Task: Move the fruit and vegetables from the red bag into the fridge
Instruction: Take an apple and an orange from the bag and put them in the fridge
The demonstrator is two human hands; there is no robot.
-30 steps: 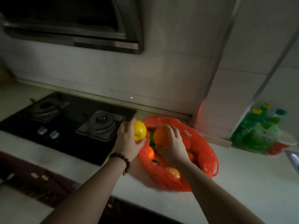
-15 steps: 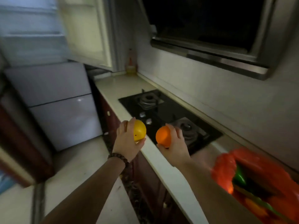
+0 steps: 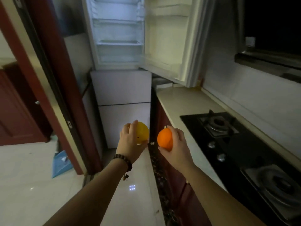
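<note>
Both bare forearms reach forward from the lower edge of the view, side by side and apart. The left grip [image 3: 130,141], back of the hand toward the camera, has its fingers curled over a yellow fruit [image 3: 143,132]; a dark bead bracelet [image 3: 124,160] circles that wrist. The right grip [image 3: 177,144] cups an orange [image 3: 165,139], fingers wrapped over its top, thumb beneath.

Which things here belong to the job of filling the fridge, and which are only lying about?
For the job:
- round yellow fruit in the left hand
- round orange fruit in the right hand
- white fridge, upper door open

Lying about:
- black glass gas hob
- blue sheet on the floor
</note>
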